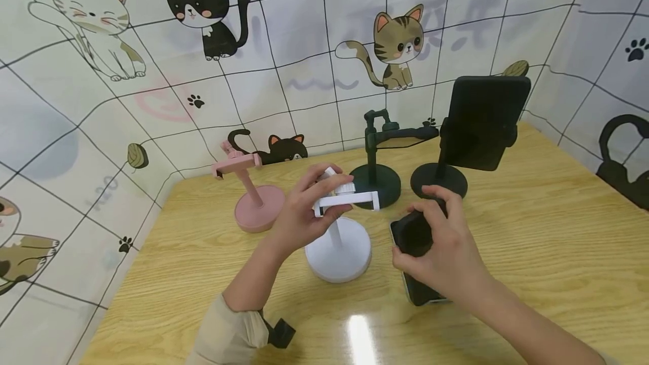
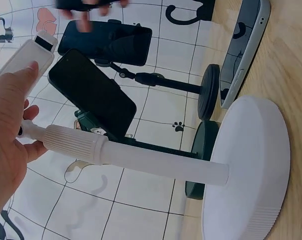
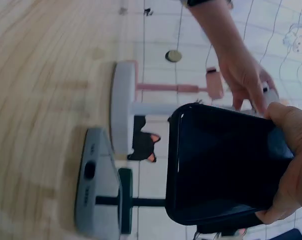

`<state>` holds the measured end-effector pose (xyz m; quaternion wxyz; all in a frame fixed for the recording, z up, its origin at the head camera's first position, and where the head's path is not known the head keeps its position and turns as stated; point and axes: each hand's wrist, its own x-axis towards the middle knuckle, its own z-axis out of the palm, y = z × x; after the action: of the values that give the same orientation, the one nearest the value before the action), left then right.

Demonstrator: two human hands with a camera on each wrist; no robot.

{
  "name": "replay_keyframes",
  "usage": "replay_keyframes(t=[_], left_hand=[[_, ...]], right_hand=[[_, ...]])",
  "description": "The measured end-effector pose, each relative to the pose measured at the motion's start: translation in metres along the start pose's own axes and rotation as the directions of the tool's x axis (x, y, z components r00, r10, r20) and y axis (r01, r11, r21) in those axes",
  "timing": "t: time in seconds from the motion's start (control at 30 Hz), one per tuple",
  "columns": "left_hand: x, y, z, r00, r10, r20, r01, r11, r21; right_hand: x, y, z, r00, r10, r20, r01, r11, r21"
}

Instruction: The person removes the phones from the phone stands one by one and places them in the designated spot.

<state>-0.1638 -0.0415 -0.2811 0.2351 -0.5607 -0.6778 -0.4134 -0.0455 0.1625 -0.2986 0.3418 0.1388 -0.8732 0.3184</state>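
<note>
My left hand (image 1: pixel 304 213) grips the clamp at the top of a white phone stand (image 1: pixel 338 258), whose round base rests on the table. In the left wrist view, the thumb lies along the white clamp (image 2: pixel 28 62). My right hand (image 1: pixel 448 246) holds a black phone (image 1: pixel 413 234) by its edges, raised right of the white stand; its dark, glossy face fills much of the right wrist view (image 3: pixel 226 165). Under that hand, a second phone (image 1: pixel 423 293) with a silver-grey edge lies on the table, partly hidden.
Behind the white stand are a pink phone stand (image 1: pixel 258 210), a dark green stand (image 1: pixel 372 156) bearing a phone, and a black stand (image 1: pixel 438 182) carrying a dark device (image 1: pixel 487 120). A cat-printed cloth (image 1: pixel 304 32) backs the wooden table (image 1: pixel 532 230).
</note>
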Motion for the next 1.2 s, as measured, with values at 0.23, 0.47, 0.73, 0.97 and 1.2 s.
replay_keyframes(t=[0.23,0.47,0.73,0.97,1.2], left_hand=[[0.004,-0.016,-0.006,1.000,-0.003,-0.030,0.005,0.999,0.051],[0.017,-0.043,-0.013,0.993,0.004,-0.117,0.015,0.987,0.159],[0.016,-0.073,-0.015,0.985,0.006,-0.170,0.034,0.972,0.233],[0.010,-0.087,-0.016,0.985,-0.013,-0.174,0.057,0.967,0.248],[0.012,-0.090,-0.016,0.985,-0.046,-0.168,0.087,0.966,0.242]], right_hand=[[-0.002,0.037,-0.011,0.933,0.295,0.208,-0.274,0.954,-0.125],[-0.003,0.081,-0.016,0.825,0.452,0.338,-0.383,0.888,-0.253],[0.002,0.114,-0.018,0.730,0.518,0.445,-0.423,0.855,-0.302],[0.008,0.125,-0.012,0.703,0.532,0.472,-0.418,0.846,-0.331],[0.008,0.129,-0.006,0.685,0.539,0.491,-0.428,0.842,-0.328]])
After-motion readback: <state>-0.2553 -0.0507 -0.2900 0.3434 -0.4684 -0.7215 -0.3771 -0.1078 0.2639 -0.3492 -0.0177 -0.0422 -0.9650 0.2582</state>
